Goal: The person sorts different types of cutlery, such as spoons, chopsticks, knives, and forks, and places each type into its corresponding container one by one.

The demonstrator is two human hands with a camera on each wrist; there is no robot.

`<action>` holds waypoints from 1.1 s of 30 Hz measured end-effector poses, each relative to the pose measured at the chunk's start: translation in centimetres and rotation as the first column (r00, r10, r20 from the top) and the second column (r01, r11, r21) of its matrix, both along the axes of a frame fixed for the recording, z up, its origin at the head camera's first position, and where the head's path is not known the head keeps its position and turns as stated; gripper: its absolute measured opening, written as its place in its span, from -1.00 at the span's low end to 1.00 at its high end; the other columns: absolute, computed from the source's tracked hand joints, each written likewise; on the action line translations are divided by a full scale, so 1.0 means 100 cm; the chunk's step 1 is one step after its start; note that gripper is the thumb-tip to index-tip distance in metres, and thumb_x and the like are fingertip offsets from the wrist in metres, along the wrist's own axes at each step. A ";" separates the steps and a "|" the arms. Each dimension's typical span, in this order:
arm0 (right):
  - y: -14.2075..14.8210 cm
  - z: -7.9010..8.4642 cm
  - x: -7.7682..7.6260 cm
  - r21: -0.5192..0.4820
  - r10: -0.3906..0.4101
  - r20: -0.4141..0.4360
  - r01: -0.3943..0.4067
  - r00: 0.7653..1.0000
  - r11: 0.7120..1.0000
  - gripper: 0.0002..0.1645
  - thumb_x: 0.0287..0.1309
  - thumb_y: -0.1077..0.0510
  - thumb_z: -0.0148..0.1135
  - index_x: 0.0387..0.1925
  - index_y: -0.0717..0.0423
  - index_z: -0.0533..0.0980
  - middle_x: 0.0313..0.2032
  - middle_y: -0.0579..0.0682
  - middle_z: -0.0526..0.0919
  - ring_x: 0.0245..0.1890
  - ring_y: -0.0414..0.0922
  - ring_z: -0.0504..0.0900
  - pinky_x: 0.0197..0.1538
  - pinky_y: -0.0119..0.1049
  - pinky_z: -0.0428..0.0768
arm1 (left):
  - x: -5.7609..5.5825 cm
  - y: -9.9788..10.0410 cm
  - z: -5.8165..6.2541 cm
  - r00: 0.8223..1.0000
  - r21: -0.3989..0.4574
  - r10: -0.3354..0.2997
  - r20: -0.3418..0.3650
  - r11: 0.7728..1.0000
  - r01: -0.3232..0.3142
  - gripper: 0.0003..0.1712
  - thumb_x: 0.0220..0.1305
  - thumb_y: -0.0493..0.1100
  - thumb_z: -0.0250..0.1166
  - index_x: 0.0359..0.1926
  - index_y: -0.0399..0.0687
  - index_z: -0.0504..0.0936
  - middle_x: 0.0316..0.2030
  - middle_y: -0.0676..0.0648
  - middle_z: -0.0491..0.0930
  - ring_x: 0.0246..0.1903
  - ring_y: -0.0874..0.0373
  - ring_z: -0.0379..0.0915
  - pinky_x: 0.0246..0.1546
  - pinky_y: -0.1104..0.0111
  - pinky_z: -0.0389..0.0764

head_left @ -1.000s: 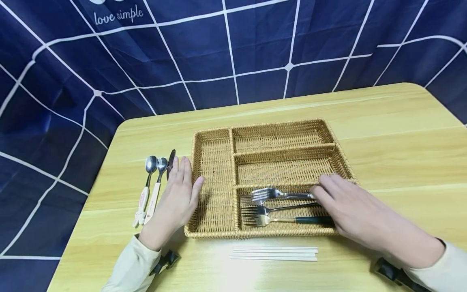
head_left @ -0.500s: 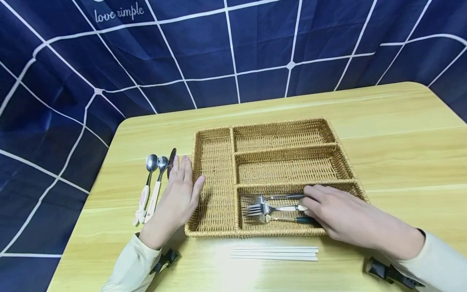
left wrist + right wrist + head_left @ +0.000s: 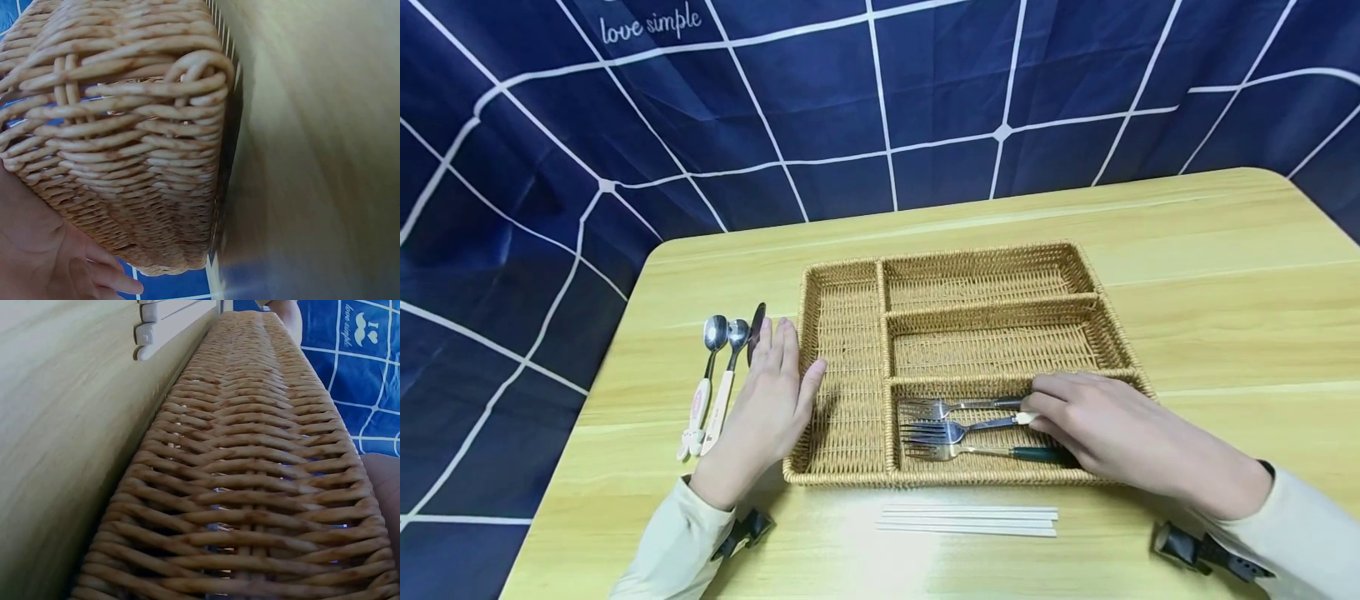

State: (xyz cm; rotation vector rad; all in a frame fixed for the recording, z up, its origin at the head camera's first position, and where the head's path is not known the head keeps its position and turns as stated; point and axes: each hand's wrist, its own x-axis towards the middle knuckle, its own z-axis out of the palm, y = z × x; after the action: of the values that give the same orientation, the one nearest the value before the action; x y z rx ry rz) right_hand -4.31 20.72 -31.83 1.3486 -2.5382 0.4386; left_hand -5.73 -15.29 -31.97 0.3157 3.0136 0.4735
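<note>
Blue curtain (image 3: 940, 92), white grid lines, behind. Pale wood table (image 3: 1225, 275). On it, a woven basket (image 3: 842, 367), four compartments. Left hand (image 3: 767, 400): fingers straight, alongside basket's left wall, thumb over rim. Right hand (image 3: 1093, 425): reaching into near compartment, fingertips pinching the handle of the white-ended fork (image 3: 951, 432). That fork lies between a dark-handled fork (image 3: 940, 409) and a green-handled fork (image 3: 1037, 454), tines leftward. White sticks (image 3: 967, 522) on the table before the basket. Two spoons (image 3: 715, 333) left of left hand. Dark knife (image 3: 757, 329), partly hidden by that hand.
</note>
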 end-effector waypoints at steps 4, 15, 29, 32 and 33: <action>0.000 0.000 0.001 -0.011 -0.009 0.022 0.009 1.000 1.000 -0.41 0.49 -0.14 -0.39 -0.40 -0.03 0.53 -0.42 -0.29 0.36 -0.45 -0.34 0.38 -0.40 -0.32 0.60 | 0.000 0.000 0.000 1.000 0.001 0.003 0.003 1.000 -0.003 -0.14 0.52 0.21 -0.34 0.45 -0.42 -0.22 0.46 -0.38 -0.24 0.45 -0.11 -0.61 0.45 0.00 -0.20; -0.003 -0.001 0.002 -0.010 -0.032 0.058 0.033 0.998 0.999 -0.51 0.45 -0.15 -0.19 -0.45 -0.05 0.53 -0.50 -0.34 0.30 -0.54 -0.42 0.28 -0.56 -0.45 0.49 | 0.000 0.001 0.001 1.000 0.004 0.002 0.003 1.000 -0.002 -0.11 0.50 0.25 -0.40 0.45 -0.44 -0.22 0.46 -0.39 -0.24 0.45 -0.12 -0.60 0.45 -0.01 -0.19; -0.007 0.000 0.002 0.075 -0.036 0.010 0.035 0.999 0.997 -0.85 -0.08 0.26 0.32 -0.54 -0.07 0.55 -0.58 -0.31 0.31 -0.60 -0.35 0.31 -0.61 -0.41 0.46 | 0.001 0.000 0.001 1.000 -0.030 -0.013 -0.012 0.999 0.013 -0.11 0.50 0.25 -0.46 0.44 -0.47 -0.23 0.45 -0.38 -0.29 0.44 -0.13 -0.63 0.46 0.01 -0.29; -0.006 0.000 0.002 0.066 -0.037 0.030 0.035 0.999 0.997 -0.87 -0.06 0.22 0.36 -0.54 -0.09 0.59 -0.57 -0.33 0.37 -0.60 -0.36 0.36 -0.59 -0.41 0.50 | 0.001 0.000 0.001 1.000 -0.035 -0.018 -0.009 0.999 0.018 -0.11 0.50 0.24 -0.47 0.44 -0.47 -0.23 0.45 -0.38 -0.30 0.44 -0.13 -0.63 0.46 0.01 -0.28; -0.006 0.000 0.002 0.065 -0.037 0.039 0.034 0.999 0.997 -0.86 -0.07 0.21 0.39 -0.54 -0.10 0.59 -0.57 -0.33 0.38 -0.59 -0.37 0.37 -0.58 -0.41 0.51 | 0.001 0.000 0.001 1.000 -0.037 -0.019 -0.008 0.999 0.018 -0.12 0.50 0.24 -0.47 0.44 -0.47 -0.23 0.45 -0.38 -0.31 0.44 -0.13 -0.63 0.46 0.01 -0.28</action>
State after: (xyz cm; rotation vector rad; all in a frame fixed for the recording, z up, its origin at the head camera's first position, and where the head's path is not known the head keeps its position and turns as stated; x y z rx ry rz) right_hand -4.10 20.12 -31.86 1.3273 -2.6260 0.3847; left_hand -5.65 -15.31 -31.85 0.3436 3.0207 0.4148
